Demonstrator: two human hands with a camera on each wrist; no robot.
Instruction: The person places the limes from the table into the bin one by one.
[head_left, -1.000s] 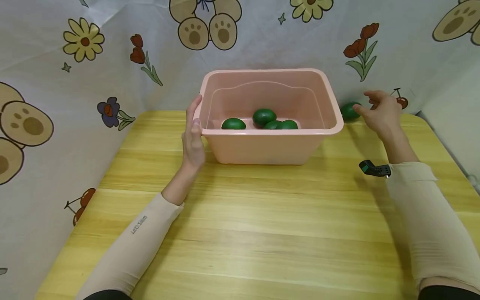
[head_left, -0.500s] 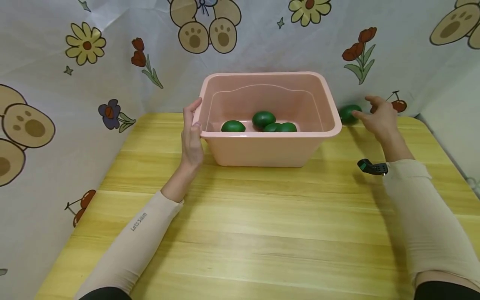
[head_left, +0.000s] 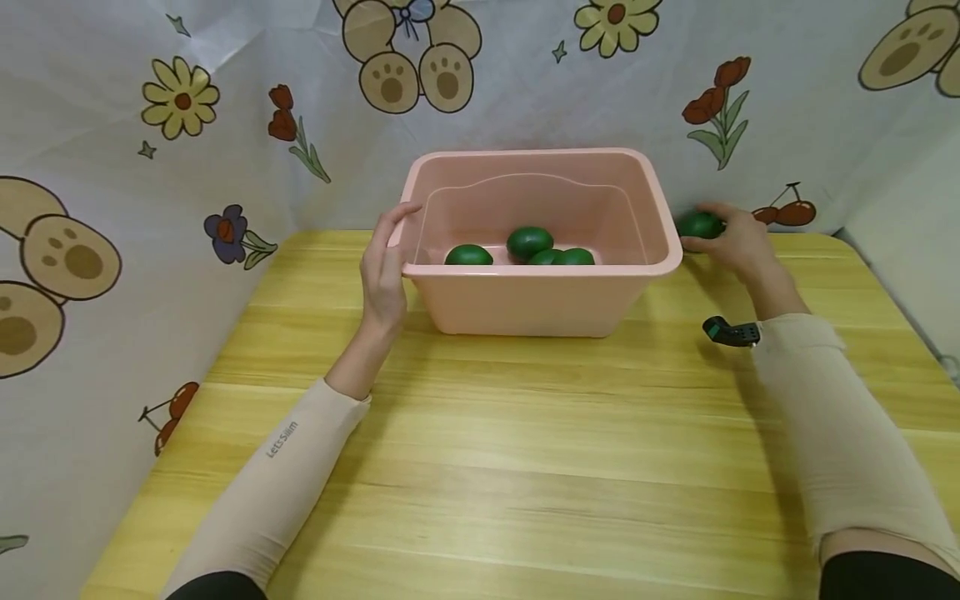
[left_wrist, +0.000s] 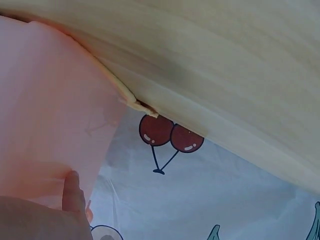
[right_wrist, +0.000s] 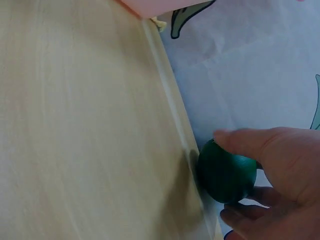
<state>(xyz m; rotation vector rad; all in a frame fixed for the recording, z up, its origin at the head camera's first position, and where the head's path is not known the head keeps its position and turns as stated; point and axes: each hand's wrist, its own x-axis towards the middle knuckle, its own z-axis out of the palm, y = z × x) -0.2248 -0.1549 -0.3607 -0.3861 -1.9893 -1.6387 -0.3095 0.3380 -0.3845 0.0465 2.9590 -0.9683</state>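
Note:
A pink plastic bin (head_left: pixel 525 302) stands at the back of the wooden table. Several dark green, smooth oval fruits (head_left: pixel 529 242) lie on its floor. My left hand (head_left: pixel 384 279) grips the bin's left side, fingertips over the rim; the left wrist view has a digit (left_wrist: pixel 73 192) against the pink wall (left_wrist: pixel 45 100). To the right of the bin, my right hand (head_left: pixel 738 242) holds another green oval fruit (head_left: pixel 699 224) between thumb and fingers. In the right wrist view this fruit (right_wrist: pixel 226 174) is at the table's back edge, beside the cloth.
A printed white cloth (head_left: pixel 525 83) hangs close behind the table (head_left: pixel 540 458). The table's back edge (right_wrist: pixel 172 100) runs just in front of it. A black wrist device (head_left: pixel 731 332) sticks out from the right sleeve (head_left: pixel 825 417).
My right hand has moved left onto the green fruit by the bin, and its fingers have closed around it. My left hand stays on the bin, an upper finger now reaching farther over the rim.

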